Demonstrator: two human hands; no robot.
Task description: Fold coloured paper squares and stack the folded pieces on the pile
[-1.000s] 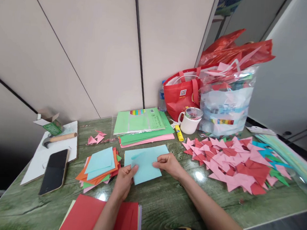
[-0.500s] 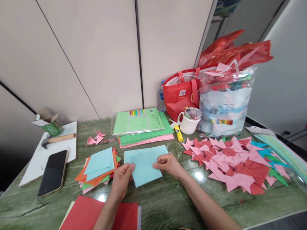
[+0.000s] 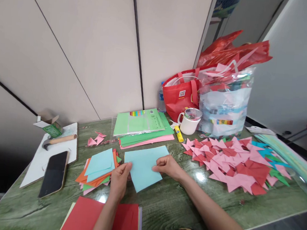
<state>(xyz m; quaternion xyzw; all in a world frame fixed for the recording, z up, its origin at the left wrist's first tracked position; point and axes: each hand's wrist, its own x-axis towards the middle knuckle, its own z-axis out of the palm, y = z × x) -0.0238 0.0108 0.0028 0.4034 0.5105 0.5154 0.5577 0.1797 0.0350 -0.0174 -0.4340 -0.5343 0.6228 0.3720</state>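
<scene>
A light blue sheet of paper [image 3: 143,171] is held between my two hands over the table, in front of a stack of larger light blue paper [image 3: 146,151]. My left hand [image 3: 119,181] pinches its left edge between thumb and fingers. On the right edge, my right hand [image 3: 168,165] has a similar pinch. Left of my left hand lies a pile of smaller coloured squares [image 3: 100,165] with light blue on top. Under my left forearm sits a stack of red paper [image 3: 126,219].
Folded pink and red paper pieces [image 3: 232,160] cover the right side. Green paper packs [image 3: 139,122], a glue stick [image 3: 178,133], a white mug [image 3: 190,123] and a red bag [image 3: 180,96] stand behind. A phone [image 3: 54,172] and a hammer [image 3: 58,141] lie left.
The lower corner of the held blue sheet has moved slightly down and toward me. My left hand has shifted a little to the left; the right hand is nearly still.
</scene>
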